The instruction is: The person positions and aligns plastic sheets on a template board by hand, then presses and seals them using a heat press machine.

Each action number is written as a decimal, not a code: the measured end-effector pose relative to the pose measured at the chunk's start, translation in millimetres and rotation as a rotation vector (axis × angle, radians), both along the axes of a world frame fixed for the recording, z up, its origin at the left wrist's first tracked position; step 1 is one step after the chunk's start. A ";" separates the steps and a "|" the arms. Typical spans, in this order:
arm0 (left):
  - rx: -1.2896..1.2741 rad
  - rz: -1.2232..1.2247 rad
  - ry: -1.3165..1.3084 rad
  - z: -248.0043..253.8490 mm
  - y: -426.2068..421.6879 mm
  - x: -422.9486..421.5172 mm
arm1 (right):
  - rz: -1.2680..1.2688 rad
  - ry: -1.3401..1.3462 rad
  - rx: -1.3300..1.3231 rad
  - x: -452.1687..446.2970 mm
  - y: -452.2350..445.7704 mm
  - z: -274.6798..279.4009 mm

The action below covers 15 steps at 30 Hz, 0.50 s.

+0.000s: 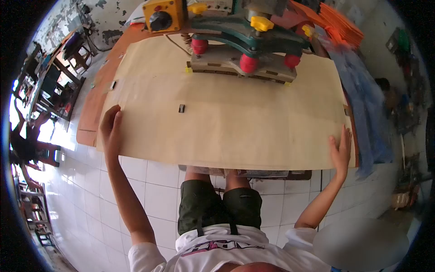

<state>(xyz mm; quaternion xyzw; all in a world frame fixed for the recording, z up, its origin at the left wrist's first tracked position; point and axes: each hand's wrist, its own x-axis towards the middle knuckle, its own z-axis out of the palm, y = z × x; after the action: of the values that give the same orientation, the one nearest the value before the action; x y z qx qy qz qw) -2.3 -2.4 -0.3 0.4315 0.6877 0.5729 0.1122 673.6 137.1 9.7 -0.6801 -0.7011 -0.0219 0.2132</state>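
A wide beige sheet (217, 122) covers most of the orange-brown table. At its left edge my left hand (112, 129) rests with bent fingers and the thumb alongside; whether it pinches the edge is unclear. My right hand (341, 147) lies flat near the sheet's right edge, fingers stretched and thumb apart. Between them, left of the middle, a small dark piece (181, 108) sits on the sheet. A second small piece (113, 85) is at the upper left edge. Over the sheet's far side stands a press head (242, 63) with red knobs and a dark green frame.
A yellow control box (165, 16) with a black dial stands at the far left of the press. Orange sheets (342, 25) are stacked at the back right. Blue plastic (369, 109) hangs beside the table's right edge (355, 136). Stools and benches stand on the left.
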 end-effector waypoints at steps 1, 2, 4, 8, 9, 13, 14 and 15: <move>0.007 0.013 -0.005 -1.8 -0.4 -1.6 | -0.022 0.004 -0.017 -2.3 -0.7 1.8; 0.009 0.002 -0.001 -3.1 0.1 -3.1 | -0.046 0.008 -0.035 -5.3 -1.7 3.0; 0.019 -0.021 0.021 1.1 0.1 -0.4 | -0.037 -0.003 -0.037 -5.5 -1.9 4.5; 0.023 -0.023 0.022 4.8 -2.5 3.1 | -0.038 -0.009 -0.050 8.7 2.9 -4.3; 0.037 -0.030 0.025 5.5 -0.6 0.9 | -0.045 -0.005 -0.036 4.4 2.9 -0.3; 0.015 -0.031 0.062 2.2 -0.9 2.0 | -0.057 0.023 -0.058 0.6 -2.9 -0.2; 0.021 -0.027 0.050 1.3 0.0 1.1 | -0.042 0.035 -0.058 2.0 -1.6 -0.1; 0.026 -0.051 0.057 0.4 0.8 0.9 | -0.065 0.042 -0.053 1.6 -2.5 1.7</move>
<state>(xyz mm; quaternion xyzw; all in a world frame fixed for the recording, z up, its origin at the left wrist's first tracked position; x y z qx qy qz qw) -1.5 -1.7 0.1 0.4666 0.6717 0.5664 0.1015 675.2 134.6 11.4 -0.7084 -0.6741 0.0040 0.2091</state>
